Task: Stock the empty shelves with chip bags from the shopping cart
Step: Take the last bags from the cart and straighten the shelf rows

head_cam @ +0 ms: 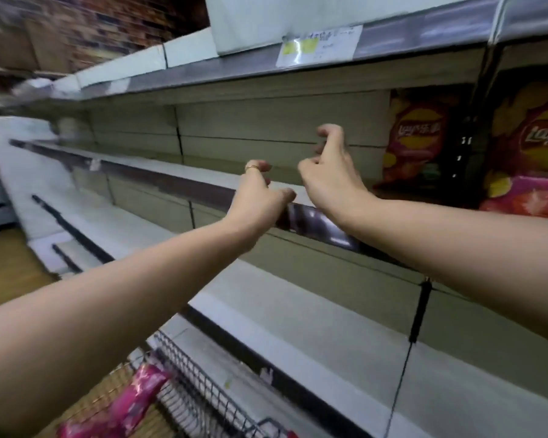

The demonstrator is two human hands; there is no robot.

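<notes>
Both my arms reach toward the middle shelf [171,172]. My left hand [260,191], with a ring on one finger, hovers at the shelf's front rail with loosely curled fingers and holds nothing. My right hand [332,162] is just to its right, a little higher, fingers also loosely curled and empty. A pink and yellow chip bag [414,137] stands upright on that shelf to the right of my right hand. A second, larger-looking chip bag [531,147] stands further right past a dark upright. In the wire shopping cart [203,393] at the bottom left lies a pink bag [130,403].
Bare shelves run away to the left, above and below my hands. The top shelf carries white boxes [250,23] and a price label [316,45]. A wooden floor [10,267] shows at the left. A thin dark cord [418,314] hangs by the lower shelf.
</notes>
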